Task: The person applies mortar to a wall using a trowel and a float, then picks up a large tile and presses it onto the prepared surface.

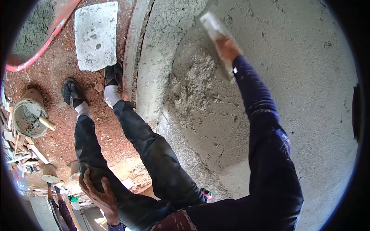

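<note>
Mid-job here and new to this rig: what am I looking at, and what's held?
No robot: one picture, from a camera on a person's head, looking down past their own legs. Their right hand grips a long, flat tool, blurred, over a grey, cement-like surface with a rough, lumpy patch. The left hand rests on a leg, apparently holding nothing. On the reddish ground are a pale sheet, a red-rimmed container of grey mix, and a bucket with a handled tool inside.

A building site: wet cement mortar coats a broad surface (pixel 300 115), a bucket (pixel 30 118) of mortar stands on reddish dirt (pixel 104 131), and scrap wood (pixel 36 150) lies scattered about.
</note>
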Available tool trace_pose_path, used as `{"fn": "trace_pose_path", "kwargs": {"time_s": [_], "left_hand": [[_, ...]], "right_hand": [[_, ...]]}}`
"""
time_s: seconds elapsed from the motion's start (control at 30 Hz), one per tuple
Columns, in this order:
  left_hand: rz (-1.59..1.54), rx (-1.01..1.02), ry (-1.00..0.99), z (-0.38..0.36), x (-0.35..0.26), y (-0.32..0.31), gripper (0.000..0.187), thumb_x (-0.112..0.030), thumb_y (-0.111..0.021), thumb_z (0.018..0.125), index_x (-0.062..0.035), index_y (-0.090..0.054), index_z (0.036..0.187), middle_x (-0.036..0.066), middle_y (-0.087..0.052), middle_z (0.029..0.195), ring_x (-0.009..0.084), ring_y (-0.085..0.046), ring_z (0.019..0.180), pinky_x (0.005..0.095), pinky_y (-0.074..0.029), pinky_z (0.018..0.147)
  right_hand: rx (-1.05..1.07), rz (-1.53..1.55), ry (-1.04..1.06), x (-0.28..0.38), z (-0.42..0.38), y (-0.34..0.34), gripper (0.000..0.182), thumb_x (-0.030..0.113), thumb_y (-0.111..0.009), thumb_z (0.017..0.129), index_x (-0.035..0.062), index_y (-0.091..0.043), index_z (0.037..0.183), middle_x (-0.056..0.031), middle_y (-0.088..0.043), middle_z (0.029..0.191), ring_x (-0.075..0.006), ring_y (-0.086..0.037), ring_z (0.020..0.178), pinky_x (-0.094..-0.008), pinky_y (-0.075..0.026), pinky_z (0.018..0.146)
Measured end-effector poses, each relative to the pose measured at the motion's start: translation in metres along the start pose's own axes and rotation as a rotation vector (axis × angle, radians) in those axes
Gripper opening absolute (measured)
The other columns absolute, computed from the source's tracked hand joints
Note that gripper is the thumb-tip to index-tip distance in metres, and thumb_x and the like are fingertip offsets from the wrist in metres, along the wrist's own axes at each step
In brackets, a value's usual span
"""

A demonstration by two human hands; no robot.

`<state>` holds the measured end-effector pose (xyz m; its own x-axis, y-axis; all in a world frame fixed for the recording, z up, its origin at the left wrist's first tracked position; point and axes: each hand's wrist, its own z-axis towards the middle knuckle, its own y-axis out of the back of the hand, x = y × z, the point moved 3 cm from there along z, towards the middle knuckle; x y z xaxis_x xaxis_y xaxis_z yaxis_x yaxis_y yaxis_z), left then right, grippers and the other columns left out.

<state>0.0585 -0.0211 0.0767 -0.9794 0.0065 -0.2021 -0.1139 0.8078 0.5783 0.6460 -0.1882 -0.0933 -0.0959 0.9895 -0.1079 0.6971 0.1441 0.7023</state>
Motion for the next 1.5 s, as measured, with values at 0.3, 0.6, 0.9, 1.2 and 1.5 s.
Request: {"fn": "trace_pose_path", "kwargs": {"time_s": [0.3, 0.6, 0.9, 1.2, 1.5], "left_hand": [[-0.094, 0.060, -0.124, -0.004, 0.039, -0.023, 0.050, -0.024, -0.063, 0.083, -0.0077, -0.050, 0.128, 0.022, -0.043, 0.130, 0.0414, -0.038, 0.124, 0.0506, -0.031, 0.104], [-0.063, 0.154, -0.253, -0.020, 0.083, -0.036, 0.050, -0.015, -0.064, 0.076, -0.0070, -0.051, 0.124, 0.021, -0.046, 0.123, 0.0414, -0.042, 0.117, 0.0499, -0.032, 0.102], [-0.018, 0.164, -0.238, -0.040, 0.104, -0.046, 0.049, -0.009, -0.065, 0.072, -0.0055, -0.052, 0.119, 0.021, -0.045, 0.122, 0.0412, -0.042, 0.117, 0.0497, -0.033, 0.101], [-0.015, 0.035, -0.256, -0.092, 0.111, -0.102, 0.051, -0.012, -0.065, 0.075, -0.0061, -0.049, 0.123, 0.023, -0.043, 0.125, 0.0427, -0.040, 0.118, 0.0515, -0.032, 0.100], [-0.093, 0.037, -0.188, -0.093, 0.112, -0.117, 0.051, -0.017, -0.066, 0.076, -0.0071, -0.051, 0.123, 0.021, -0.044, 0.123, 0.0402, -0.043, 0.115, 0.0492, -0.034, 0.099]], "right_hand": [[0.087, -0.570, 0.125, -0.111, -0.238, 0.024, 0.054, 0.035, -0.043, 0.094, 0.0170, -0.034, 0.145, -0.0231, -0.061, 0.115, -0.0357, -0.062, 0.101, -0.0429, -0.050, 0.090], [-0.205, -0.169, 0.234, -0.092, -0.291, 0.232, 0.047, 0.039, -0.048, 0.096, 0.0097, -0.049, 0.133, -0.0125, -0.064, 0.104, -0.0189, -0.063, 0.080, -0.0314, -0.052, 0.065], [0.008, 0.412, 0.363, -0.045, -0.054, 0.063, 0.029, 0.032, -0.052, 0.096, 0.0113, -0.055, 0.116, -0.0084, -0.061, 0.078, -0.0136, -0.058, 0.058, -0.0272, -0.049, 0.049], [0.141, -0.061, 0.079, -0.155, -0.227, -0.074, 0.052, 0.042, -0.049, 0.095, 0.0174, -0.042, 0.141, 0.0015, -0.062, 0.087, -0.0091, -0.048, 0.053, -0.0270, -0.043, 0.047], [-0.135, -0.439, 0.220, -0.151, -0.386, 0.119, 0.052, 0.041, -0.044, 0.098, 0.0122, -0.041, 0.141, -0.0139, -0.065, 0.111, -0.0178, -0.063, 0.066, -0.0329, -0.052, 0.059]]}}
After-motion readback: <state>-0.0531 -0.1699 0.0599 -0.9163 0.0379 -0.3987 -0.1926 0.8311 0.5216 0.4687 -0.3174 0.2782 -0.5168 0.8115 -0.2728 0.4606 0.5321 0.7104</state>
